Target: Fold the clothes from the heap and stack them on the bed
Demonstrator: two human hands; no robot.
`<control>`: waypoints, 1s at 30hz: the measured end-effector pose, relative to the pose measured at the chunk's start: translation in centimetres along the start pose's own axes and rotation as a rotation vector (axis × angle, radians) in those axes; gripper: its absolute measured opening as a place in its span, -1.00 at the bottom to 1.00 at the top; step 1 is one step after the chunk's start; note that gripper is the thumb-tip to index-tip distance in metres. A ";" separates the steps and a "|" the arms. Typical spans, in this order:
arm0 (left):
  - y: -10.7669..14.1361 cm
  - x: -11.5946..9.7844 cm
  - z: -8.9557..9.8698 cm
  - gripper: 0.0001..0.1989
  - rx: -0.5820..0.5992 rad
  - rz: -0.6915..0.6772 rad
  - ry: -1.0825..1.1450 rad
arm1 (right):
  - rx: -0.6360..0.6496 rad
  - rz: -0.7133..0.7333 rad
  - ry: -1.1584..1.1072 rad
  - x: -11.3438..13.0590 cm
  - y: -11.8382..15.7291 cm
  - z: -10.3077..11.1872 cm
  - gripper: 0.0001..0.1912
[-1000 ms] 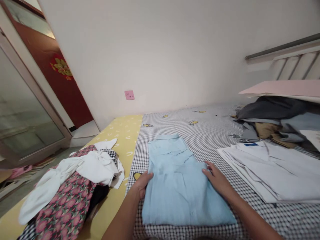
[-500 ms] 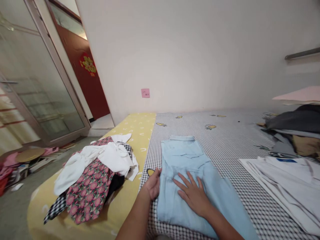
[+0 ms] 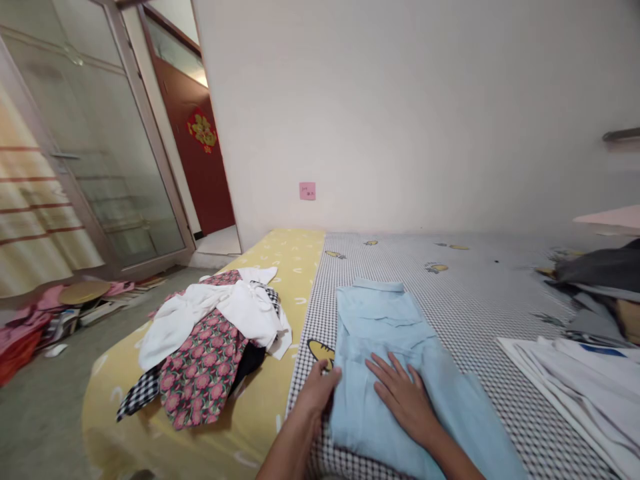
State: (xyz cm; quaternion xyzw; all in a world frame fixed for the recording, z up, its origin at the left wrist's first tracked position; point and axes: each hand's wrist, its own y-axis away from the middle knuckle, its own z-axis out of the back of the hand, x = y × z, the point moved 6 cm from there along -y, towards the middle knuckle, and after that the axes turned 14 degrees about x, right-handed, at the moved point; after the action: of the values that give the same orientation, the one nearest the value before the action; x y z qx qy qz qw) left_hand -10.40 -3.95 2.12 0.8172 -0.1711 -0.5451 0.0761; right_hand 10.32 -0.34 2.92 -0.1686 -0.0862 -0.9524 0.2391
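A light blue garment with a collar band, looking like a shirt (image 3: 377, 320), lies partly folded on the checked bedding in front of me. My right hand (image 3: 405, 397) rests flat on its middle, fingers spread. Beside the shirt's left edge is my left hand (image 3: 317, 390), its thumb against the fabric and its fingers apart from the thumb over the bedding. Part of the left hand's fingers is hidden. Toward the bottom right, a loose section of the shirt spreads past my right forearm.
A heap of clothes with a pink floral piece (image 3: 203, 373) and a white piece (image 3: 250, 310) lies on the yellow sheet (image 3: 295, 267). Folded white clothes (image 3: 575, 380) and a dark clothing pile (image 3: 600, 267) are at right. A pink note (image 3: 307, 191) is on the wall.
The view has swung left, so things appear farther right. My left thumb now lies more over the shirt's edge. My right hand stays flat on the shirt.
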 end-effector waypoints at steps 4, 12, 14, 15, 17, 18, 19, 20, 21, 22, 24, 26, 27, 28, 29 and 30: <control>-1.6 -0.4 -1.4 -0.17 -0.116 -0.094 -0.128 | -0.028 0.023 -0.247 -1.2 0.0 0.8 -0.41; -0.9 -0.6 1.3 -0.13 -0.302 -0.058 -0.206 | -0.063 0.005 -0.135 -0.7 0.3 0.4 -0.42; -0.7 -0.7 1.9 -0.23 -0.304 -0.027 -0.229 | -0.065 0.006 -0.117 -0.4 0.3 0.4 -0.43; -0.7 -1.0 2.0 -0.30 -0.298 -0.019 -0.250 | -0.068 0.009 -0.111 -0.4 0.3 0.4 -0.43; -1.0 -1.9 1.9 -0.44 -0.287 -0.036 -0.308 | -0.078 0.009 -0.106 -0.3 0.3 0.6 -0.43; -1.3 -2.5 1.6 -0.49 -0.284 -0.061 -0.346 | -0.081 0.008 -0.108 -0.3 0.3 0.7 -0.43; -1.7 -3.2 1.2 -0.53 -0.281 -0.092 -0.386 | -0.083 0.008 -0.111 -0.2 0.3 0.8 -0.43; -2.1 -4.0 0.7 -0.54 -0.280 -0.122 -0.425 | -0.083 0.009 -0.114 -0.2 0.3 0.8 -0.43; -2.5 -4.6 0.1 -0.53 -0.276 -0.149 -0.461 | -0.080 0.009 -0.117 -0.2 0.3 0.8 -0.43; -2.9 -5.2 -0.5 -0.49 -0.270 -0.169 -0.491 | -0.075 0.011 -0.121 -0.1 0.3 0.8 -0.43; -3.7 -5.9 -1.7 -0.41 -0.252 -0.197 -0.530 | -0.071 0.015 -0.130 -0.1 0.3 0.7 -0.43; -4.4 -6.1 -2.6 -0.34 -0.233 -0.211 -0.536 | -0.072 0.018 -0.141 -0.2 0.2 0.6 -0.42; -4.8 -6.0 -2.9 -0.31 -0.222 -0.210 -0.527 | -0.078 0.019 -0.145 -0.2 0.2 0.6 -0.42; -5.1 -5.7 -3.1 -0.28 -0.211 -0.204 -0.512 | -0.083 0.020 -0.147 -0.3 0.2 0.7 -0.42; -5.4 -5.4 -3.2 -0.26 -0.201 -0.192 -0.494 | -0.086 0.020 -0.147 -0.3 0.2 0.7 -0.41; -5.6 -5.1 -3.2 -0.24 -0.193 -0.178 -0.476 | -0.086 0.018 -0.145 -0.3 0.2 0.8 -0.41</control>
State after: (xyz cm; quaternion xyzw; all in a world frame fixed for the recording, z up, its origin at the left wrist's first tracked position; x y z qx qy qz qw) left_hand -8.16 2.90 5.99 0.6667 -0.0589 -0.7403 0.0632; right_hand 10.88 -0.18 3.55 -0.2481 -0.0610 -0.9382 0.2333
